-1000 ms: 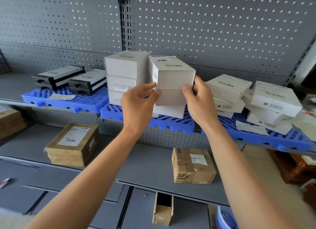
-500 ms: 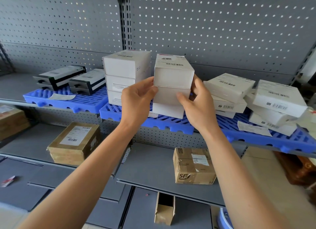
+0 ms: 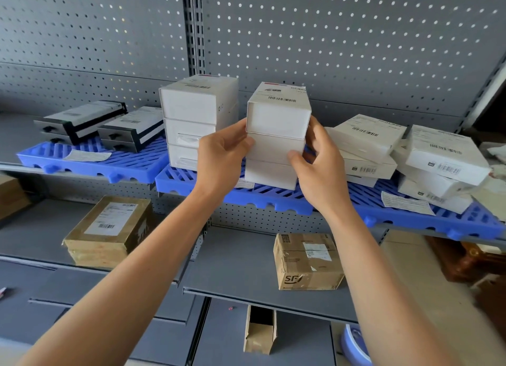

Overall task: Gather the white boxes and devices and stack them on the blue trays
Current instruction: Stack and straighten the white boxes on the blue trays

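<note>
Three blue trays (image 3: 235, 194) along the upper shelf (image 3: 16, 167). On the middle tray, two stacks of three white boxes each: one (image 3: 191, 125) at its left end, the other (image 3: 276, 136) beside it near the front edge, gripped between the left hand (image 3: 221, 157) and right hand (image 3: 319, 171), fingers curled on the middle box's sides. Barcode labels on both top boxes, text unreadable. Two black-and-silver devices (image 3: 101, 125) on the left tray; five white boxes (image 3: 410, 157) piled askew on the right tray. On the lower shelf, a brown parcel (image 3: 306, 261) marked "SF".
</note>
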